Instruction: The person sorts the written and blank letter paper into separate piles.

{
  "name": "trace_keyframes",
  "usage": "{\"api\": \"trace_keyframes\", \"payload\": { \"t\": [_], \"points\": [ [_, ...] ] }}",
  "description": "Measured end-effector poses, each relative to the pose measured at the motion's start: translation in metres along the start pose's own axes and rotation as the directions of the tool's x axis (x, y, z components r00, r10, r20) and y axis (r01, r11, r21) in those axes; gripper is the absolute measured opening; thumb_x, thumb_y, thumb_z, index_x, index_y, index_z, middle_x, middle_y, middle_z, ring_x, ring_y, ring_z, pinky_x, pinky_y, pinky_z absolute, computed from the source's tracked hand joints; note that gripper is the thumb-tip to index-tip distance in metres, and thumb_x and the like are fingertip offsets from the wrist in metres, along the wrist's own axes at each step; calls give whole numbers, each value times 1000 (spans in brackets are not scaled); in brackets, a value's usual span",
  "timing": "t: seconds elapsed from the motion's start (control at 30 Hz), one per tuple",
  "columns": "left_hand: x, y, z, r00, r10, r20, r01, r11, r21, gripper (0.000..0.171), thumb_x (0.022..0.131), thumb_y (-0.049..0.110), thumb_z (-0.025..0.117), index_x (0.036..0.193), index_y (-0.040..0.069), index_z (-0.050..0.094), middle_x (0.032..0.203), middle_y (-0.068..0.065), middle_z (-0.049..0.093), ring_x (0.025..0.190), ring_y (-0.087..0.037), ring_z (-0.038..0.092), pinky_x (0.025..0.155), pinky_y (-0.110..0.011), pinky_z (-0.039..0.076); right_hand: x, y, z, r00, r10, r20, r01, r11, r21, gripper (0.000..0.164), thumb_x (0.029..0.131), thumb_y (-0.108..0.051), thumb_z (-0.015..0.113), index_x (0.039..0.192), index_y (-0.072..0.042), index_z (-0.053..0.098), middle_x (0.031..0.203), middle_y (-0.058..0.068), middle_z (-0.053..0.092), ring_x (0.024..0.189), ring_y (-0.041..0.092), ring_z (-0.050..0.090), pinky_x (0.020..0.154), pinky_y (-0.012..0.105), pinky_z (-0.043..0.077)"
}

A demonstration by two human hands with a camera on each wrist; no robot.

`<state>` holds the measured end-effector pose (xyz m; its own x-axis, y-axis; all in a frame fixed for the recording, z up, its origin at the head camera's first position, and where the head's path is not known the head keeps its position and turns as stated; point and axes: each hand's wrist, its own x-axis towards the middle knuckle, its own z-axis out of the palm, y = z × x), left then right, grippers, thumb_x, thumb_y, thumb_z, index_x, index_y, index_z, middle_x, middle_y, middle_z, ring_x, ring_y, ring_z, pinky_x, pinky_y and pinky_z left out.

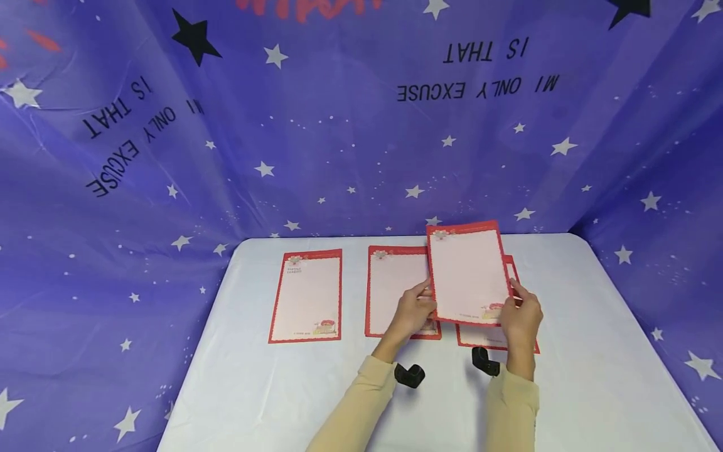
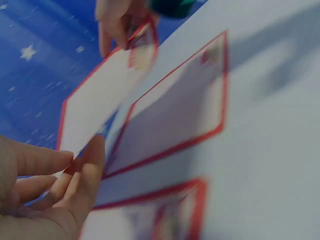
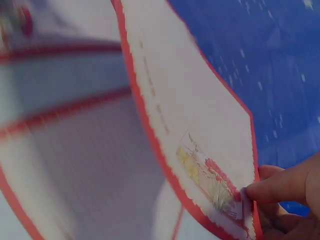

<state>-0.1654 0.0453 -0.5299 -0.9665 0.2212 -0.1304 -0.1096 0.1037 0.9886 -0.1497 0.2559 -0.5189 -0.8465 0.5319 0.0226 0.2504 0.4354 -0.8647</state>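
A red-bordered sheet of writing paper (image 1: 469,270) is held up over the table, its printed side showing in the head view. My left hand (image 1: 413,312) pinches its left edge between thumb and fingers. On the opposite edge, near the lower corner, my right hand (image 1: 521,317) grips it with the thumb in front. The right wrist view shows the held paper (image 3: 185,100) bowed, with a flower drawing by my thumb. Beneath it lies a similar sheet (image 1: 486,339), mostly hidden. Another sheet (image 1: 392,282) lies partly behind my left hand.
Farther left on the white table (image 1: 237,376) lies one more red-bordered sheet (image 1: 307,298), with small handwriting near its top. A purple star-patterned cloth (image 1: 350,138) hangs behind the table and along both sides. Black devices (image 1: 410,375) sit at both wrists.
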Motion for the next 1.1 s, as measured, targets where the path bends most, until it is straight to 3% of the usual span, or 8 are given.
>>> {"api": "trace_keyframes", "payload": {
  "t": [0.17,0.27,0.37,0.47,0.6,0.9,1.1],
  "points": [
    [1,-13,31,998,-18,62,18,1000,-10,60,95,-7,59,153,-5,47,120,-16,67,73,-7,59,57,-18,45,9,15,-20,999,43,-14,-44,998,-49,52,99,5,37,148,5,54,132,35,55,109,42,55,76,32,39],
    [2,-20,43,994,-31,103,32,999,-13,59,94,-8,63,151,-9,47,126,-19,66,83,-9,66,69,-19,53,11,26,-27,998,54,-31,-56,996,-75,54,94,8,34,144,11,54,131,38,55,115,48,53,89,46,43],
    [2,-23,50,985,-69,159,73,997,-19,57,95,-6,64,150,-11,47,125,-18,65,91,-24,73,80,-25,59,13,35,-29,996,83,-38,-86,991,-103,56,88,10,35,141,15,53,129,42,54,122,54,49,102,59,38],
    [1,-25,52,974,-126,188,132,991,-18,55,98,-2,64,149,-12,47,118,-14,65,93,-36,74,82,-32,61,14,43,-27,994,105,-18,-107,986,-131,57,86,10,37,140,16,52,130,43,52,125,57,47,108,63,35],
    [0,-27,51,965,-175,197,175,984,20,54,100,3,65,149,-12,48,106,-4,67,90,-35,74,81,-33,61,16,50,-23,993,119,19,-114,979,-169,57,87,6,36,141,16,51,132,45,48,126,59,46,110,64,35],
    [1,-28,45,958,-167,234,154,985,71,53,102,8,61,150,-12,46,95,1,63,93,-34,74,88,-28,58,19,56,-22,985,160,65,-143,965,-220,54,93,0,35,141,19,48,133,46,47,127,59,45,112,65,34],
    [2,-27,40,952,-167,255,151,985,84,56,102,8,60,153,-10,44,88,-2,64,87,-36,73,84,-27,57,18,55,-23,981,187,57,-166,949,-267,53,95,-8,34,140,17,48,136,51,36,130,67,34,108,72,28]
  ]
}}
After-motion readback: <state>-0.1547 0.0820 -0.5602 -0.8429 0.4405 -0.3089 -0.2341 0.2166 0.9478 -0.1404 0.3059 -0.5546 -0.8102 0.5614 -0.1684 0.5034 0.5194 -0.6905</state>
